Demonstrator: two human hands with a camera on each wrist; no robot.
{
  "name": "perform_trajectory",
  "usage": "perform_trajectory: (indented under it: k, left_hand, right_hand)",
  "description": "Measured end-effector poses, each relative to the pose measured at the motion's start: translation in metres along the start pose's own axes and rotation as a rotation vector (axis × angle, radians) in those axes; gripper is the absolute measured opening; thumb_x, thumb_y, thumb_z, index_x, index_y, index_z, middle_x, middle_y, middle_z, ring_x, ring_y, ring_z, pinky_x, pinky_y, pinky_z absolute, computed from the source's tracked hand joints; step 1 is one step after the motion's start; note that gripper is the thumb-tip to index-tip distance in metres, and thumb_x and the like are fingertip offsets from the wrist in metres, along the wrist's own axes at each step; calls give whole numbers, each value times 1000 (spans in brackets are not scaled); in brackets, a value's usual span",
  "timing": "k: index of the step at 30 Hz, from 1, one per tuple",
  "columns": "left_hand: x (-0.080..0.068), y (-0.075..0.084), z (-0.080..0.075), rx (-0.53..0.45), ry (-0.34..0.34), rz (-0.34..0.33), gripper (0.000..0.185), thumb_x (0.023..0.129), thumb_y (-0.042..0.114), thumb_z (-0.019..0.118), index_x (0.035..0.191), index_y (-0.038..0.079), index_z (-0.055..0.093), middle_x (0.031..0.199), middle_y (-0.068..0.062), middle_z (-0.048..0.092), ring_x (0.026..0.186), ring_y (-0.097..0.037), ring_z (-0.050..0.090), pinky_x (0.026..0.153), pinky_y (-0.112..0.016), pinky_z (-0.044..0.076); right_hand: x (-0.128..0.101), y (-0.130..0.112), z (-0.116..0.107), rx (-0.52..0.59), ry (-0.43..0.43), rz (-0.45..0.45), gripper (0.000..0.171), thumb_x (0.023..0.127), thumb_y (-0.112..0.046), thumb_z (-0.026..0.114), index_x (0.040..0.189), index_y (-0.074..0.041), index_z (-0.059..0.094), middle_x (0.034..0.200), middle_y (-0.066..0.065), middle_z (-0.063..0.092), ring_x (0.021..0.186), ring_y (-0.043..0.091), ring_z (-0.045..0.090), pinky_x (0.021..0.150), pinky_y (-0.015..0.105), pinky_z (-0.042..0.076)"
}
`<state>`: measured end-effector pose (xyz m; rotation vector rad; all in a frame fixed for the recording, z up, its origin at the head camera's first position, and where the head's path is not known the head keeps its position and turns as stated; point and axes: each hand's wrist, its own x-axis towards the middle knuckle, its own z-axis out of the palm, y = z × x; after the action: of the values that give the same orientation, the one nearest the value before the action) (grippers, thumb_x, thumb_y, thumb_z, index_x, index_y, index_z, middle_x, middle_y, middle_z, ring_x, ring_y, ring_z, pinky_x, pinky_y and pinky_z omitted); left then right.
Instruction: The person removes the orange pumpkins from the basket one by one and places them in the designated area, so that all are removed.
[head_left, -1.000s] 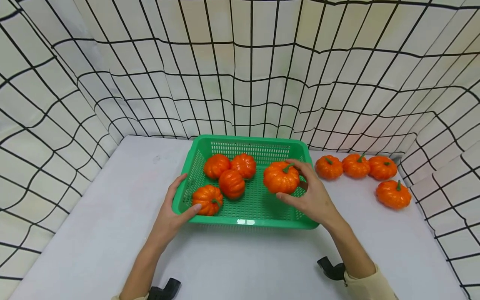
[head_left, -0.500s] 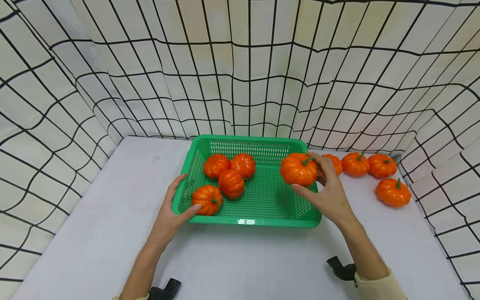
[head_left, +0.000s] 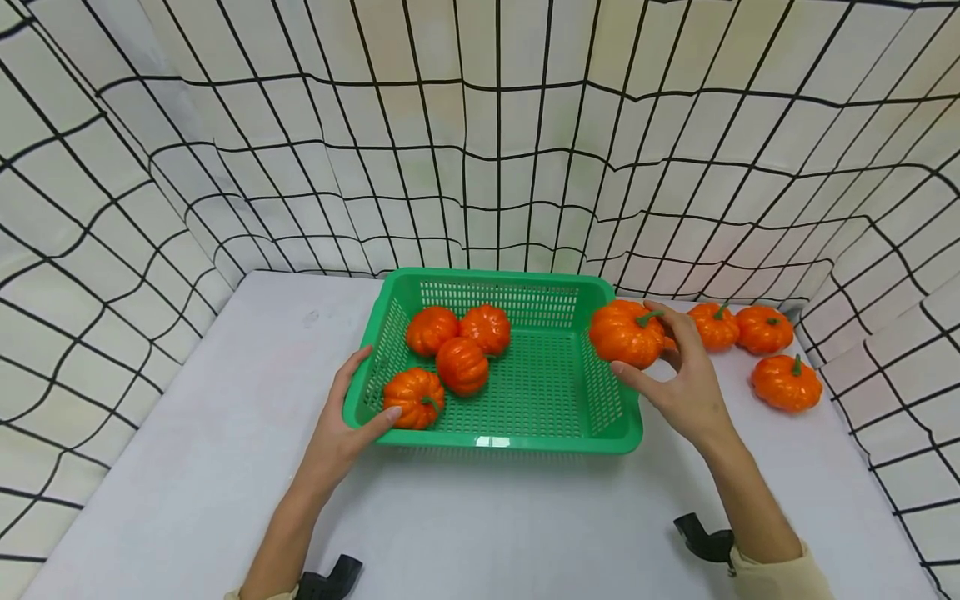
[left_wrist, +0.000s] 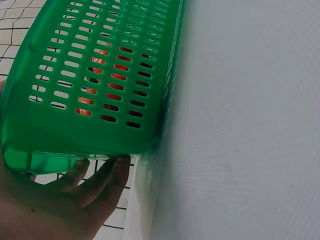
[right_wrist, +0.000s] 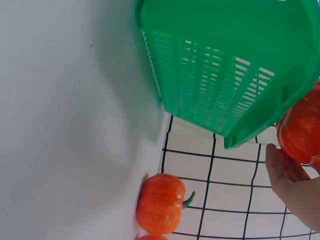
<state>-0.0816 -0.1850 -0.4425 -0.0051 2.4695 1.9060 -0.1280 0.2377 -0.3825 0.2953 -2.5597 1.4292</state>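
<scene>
A staged recording booth rather than a lived-in room. A white cloth backdrop (head_left: 480, 150) printed with a black grid hangs in loose folds on three sides of a plain white table (head_left: 187, 433), closing it in like a small studio set. The only things on the table are props: a green plastic basket (head_left: 491, 440) and several identical toy orange pumpkins (head_left: 786, 383). Black camera mounts (head_left: 330, 579) are strapped at the person's wrists
</scene>
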Motion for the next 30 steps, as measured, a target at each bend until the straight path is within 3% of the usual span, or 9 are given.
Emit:
perform_trajectory:
  k: [3, 8, 10, 16, 21, 27, 30]
  left_hand:
    - [0, 0, 0, 11, -1, -6, 86, 96, 24, 72, 163, 43, 22, 174, 1, 17, 154, -31, 31, 121, -54, 33]
    - [0, 0, -1, 28, -5, -10, 85, 96, 26, 72, 163, 45, 22, 174, 1, 17, 152, -30, 33, 112, -27, 38]
    - [-1, 0, -1, 31, -5, -9, 85, 96, 26, 72, 163, 45, 22, 174, 1, 18, 152, -30, 34, 109, -23, 39]
    - [-1, 0, -1, 31, -4, -7, 85, 97, 26, 71, 163, 44, 21, 174, 2, 16, 154, -29, 32, 114, -35, 37]
    - [0, 0, 0, 28, -2, -10, 85, 97, 27, 71, 163, 45, 22, 174, 2, 17, 154, -29, 32, 113, -29, 39]
    - [0, 1, 1, -8, -8, -2, 86, 96, 26, 71, 163, 44, 21, 175, 0, 16, 155, -31, 30, 122, -57, 31]
    - [-1, 0, 0, 9, -4, -5, 85, 96, 26, 71, 163, 44, 21, 175, 1, 16, 155, -30, 30, 122, -54, 32]
  right_hand:
    - [-2, 3, -4, -19, 6, 21, 81, 91, -21, 82, 159, -16, 38, 154, 9, 45, 136, 27, 46, 102, 5, 36]
    - [-4, 9, -10, -36, 31, 31, 83, 90, -21, 82, 160, -19, 38, 156, 9, 44, 135, 25, 45, 100, 5, 37]
    - [-4, 10, -13, -33, 37, 27, 83, 90, -19, 82, 160, -17, 38, 156, 10, 44, 135, 26, 45, 99, 4, 38]
    - [-5, 16, -20, -57, 65, 46, 86, 89, -21, 83, 161, -19, 36, 157, 11, 43, 133, 24, 45, 97, 3, 37]
    - [-9, 23, -27, -77, 87, 64, 85, 90, -22, 83, 161, -19, 36, 159, 11, 41, 132, 19, 43, 96, 2, 37]
    - [-14, 30, -33, -74, 103, 72, 84, 90, -20, 83, 160, -12, 38, 158, 15, 42, 126, 2, 40, 94, -1, 38]
    - [-17, 33, -35, -75, 107, 93, 84, 89, -20, 84, 159, -12, 38, 157, 15, 43, 125, 0, 40, 93, -1, 38]
